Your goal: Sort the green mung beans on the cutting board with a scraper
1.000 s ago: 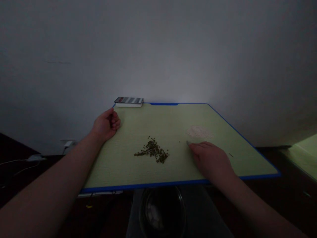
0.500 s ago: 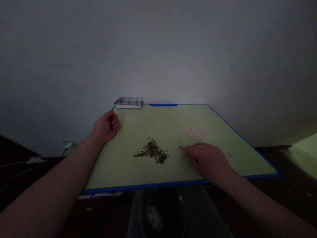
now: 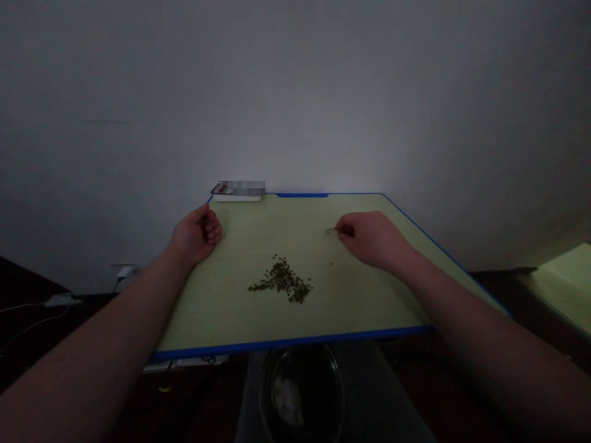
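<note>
My right hand (image 3: 372, 239) hovers over the far right part of the pale green table (image 3: 258, 320). Its fingers are pinched on thin tweezers (image 3: 331, 231) whose tip points left. A loose pile of small dark green beans (image 3: 281, 282) lies at the table's middle, and one stray bean (image 3: 330, 264) sits to its right. My left hand (image 3: 197, 234) rests at the table's left edge in a loose fist, with nothing visible in it. The pale heap of grains seen earlier is hidden behind my right hand.
A flat white box with a dark top (image 3: 237, 191) lies at the table's far left corner, against the wall. A dark round bowl (image 3: 302, 391) sits below the near blue edge (image 3: 295, 340). Cables lie on the floor at left (image 3: 55, 301).
My right hand has lifted from the near right of the table and moved away from me, now covering the pale grain heap. The left hand has stayed put.
</note>
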A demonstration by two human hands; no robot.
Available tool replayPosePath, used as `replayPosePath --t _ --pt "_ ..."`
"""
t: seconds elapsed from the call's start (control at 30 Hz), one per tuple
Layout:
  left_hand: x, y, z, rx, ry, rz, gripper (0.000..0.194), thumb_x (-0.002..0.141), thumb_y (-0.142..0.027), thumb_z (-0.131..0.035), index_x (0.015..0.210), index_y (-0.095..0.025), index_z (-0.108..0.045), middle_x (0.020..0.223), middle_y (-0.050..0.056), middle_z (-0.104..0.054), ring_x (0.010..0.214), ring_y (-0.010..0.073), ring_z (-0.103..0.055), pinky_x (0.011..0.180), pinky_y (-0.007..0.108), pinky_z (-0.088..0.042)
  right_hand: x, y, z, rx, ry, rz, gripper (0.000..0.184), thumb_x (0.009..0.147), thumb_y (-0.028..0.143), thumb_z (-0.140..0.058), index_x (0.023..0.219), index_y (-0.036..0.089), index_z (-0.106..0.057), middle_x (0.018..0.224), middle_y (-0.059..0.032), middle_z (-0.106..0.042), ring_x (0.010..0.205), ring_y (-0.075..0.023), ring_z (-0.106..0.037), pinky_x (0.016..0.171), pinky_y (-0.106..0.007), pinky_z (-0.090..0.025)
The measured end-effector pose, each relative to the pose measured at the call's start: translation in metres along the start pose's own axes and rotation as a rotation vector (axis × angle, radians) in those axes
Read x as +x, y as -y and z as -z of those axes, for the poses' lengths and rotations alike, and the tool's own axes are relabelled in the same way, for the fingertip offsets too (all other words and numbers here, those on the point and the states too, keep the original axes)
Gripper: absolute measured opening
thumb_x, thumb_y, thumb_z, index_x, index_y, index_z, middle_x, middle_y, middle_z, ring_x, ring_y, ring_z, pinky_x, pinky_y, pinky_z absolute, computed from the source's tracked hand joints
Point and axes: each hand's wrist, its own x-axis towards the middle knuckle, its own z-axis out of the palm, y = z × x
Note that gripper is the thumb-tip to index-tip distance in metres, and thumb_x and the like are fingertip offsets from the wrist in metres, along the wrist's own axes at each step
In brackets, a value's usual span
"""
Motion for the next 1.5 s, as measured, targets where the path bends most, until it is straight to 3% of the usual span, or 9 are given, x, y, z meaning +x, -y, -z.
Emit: replayPosePath --t 0.17,0.4,0.63,0.77,0.87,0.97,1.13,1.3,1.5 --pt "0.0 0.0 -0.001 -0.003 0.017 0.014 0.027 0.078 -0.032 -0.047 0.055 -0.017 -0.043 0.04 -0.004 -0.031 0.034 0.006 -0.031 0.032 0.019 -0.02 0.009 0.006 -0.006 0.015 0.094 0.064 0.012 0.074 0.018 -0.052 0.074 0.019 -0.064 0.07 -0.0023 -0.066 0.06 -0.0134 -0.054 0.053 -0.025 -0.033" --pt "0.001 0.0 -0.001 0.004 0.001 0.001 0.028 0.078 -0.033 -0.047 0.055 -0.017 -0.043 0.04 -0.004 -0.031 0.033 0.006 -0.03 0.033 0.02 -0.021 -0.001 -0.005 -0.008 0.215 0.339 0.157 0.011 0.071 0.019 -0.055 0.078 0.019 -0.063 0.072 -0.0005 -0.065 0.061 -0.012 -0.055 0.052 -0.022 -0.034" --pt "0.001 0.0 -0.001 0.011 0.007 0.006 0.028 0.078 -0.032 -0.047 0.054 -0.017 -0.043 0.04 -0.004 -0.031 0.033 0.006 -0.03 0.033 0.02 -0.02 -0.016 0.001 -0.003 0.356 0.467 0.128 0.009 0.069 0.018 -0.056 0.077 0.018 -0.062 0.066 0.0018 -0.064 0.055 -0.0111 -0.055 0.049 -0.021 -0.034" --pt "0.0 -0.001 -0.002 0.006 0.006 0.005 0.029 0.078 -0.033 -0.047 0.055 -0.017 -0.043 0.04 -0.004 -0.031 0.033 0.0061 -0.031 0.033 0.02 -0.021 -0.034 0.018 -0.001 0.335 0.367 0.118 0.01 0.073 0.019 -0.054 0.078 0.019 -0.063 0.07 -0.0002 -0.066 0.059 -0.0124 -0.056 0.052 -0.022 -0.036" --pt "-0.001 -0.001 -0.003 0.002 -0.007 0.014 0.029 0.078 -0.034 -0.047 0.055 -0.017 -0.042 0.041 -0.004 -0.03 0.033 0.0059 -0.031 0.033 0.019 -0.02 -0.052 0.036 0.0 0.168 0.247 0.123 0.014 0.078 0.016 -0.049 0.076 0.019 -0.062 0.066 -0.0015 -0.064 0.059 -0.0131 -0.056 0.052 -0.024 -0.034" --pt "0.0 -0.001 -0.002 -0.002 -0.02 0.015 0.028 0.078 -0.033 -0.046 0.055 -0.017 -0.042 0.04 -0.004 -0.03 0.033 0.0057 -0.03 0.032 0.02 -0.02 -0.07 0.052 -0.004 0.006 0.189 0.23 0.015 0.075 0.008 -0.048 0.073 0.018 -0.06 0.065 -0.0028 -0.063 0.062 -0.0155 -0.057 0.055 -0.026 -0.035" --pt "0.001 0.0 -0.002 -0.012 -0.018 0.004 0.027 0.079 -0.031 -0.045 0.055 -0.017 -0.043 0.04 -0.004 -0.03 0.033 0.0059 -0.03 0.032 0.02 -0.019 -0.082 0.065 -0.015 -0.08 0.099 0.363 0.017 0.073 0.003 -0.051 0.078 0.016 -0.059 0.074 -0.0054 -0.065 0.067 -0.0192 -0.058 0.057 -0.03 -0.038" --pt "-0.001 0.0 -0.003 -0.013 -0.018 0.002 0.026 0.079 -0.031 -0.045 0.056 -0.017 -0.043 0.04 -0.004 -0.031 0.033 0.0057 -0.029 0.032 0.02 -0.019 -0.069 0.061 -0.019 -0.153 0.094 0.332 0.015 0.075 0.003 -0.051 0.077 0.016 -0.059 0.071 -0.0055 -0.065 0.068 -0.0201 -0.06 0.056 -0.03 -0.039" --pt "0.0 0.0 -0.002 -0.018 -0.01 0.006 0.026 0.078 -0.031 -0.046 0.056 -0.017 -0.043 0.041 -0.004 -0.031 0.033 0.0057 -0.03 0.032 0.02 -0.02 -0.048 0.03 -0.026 -0.265 0.102 0.23 0.017 0.076 0.005 -0.047 0.076 0.017 -0.059 0.067 -0.0052 -0.065 0.066 -0.0187 -0.061 0.054 -0.028 -0.037"
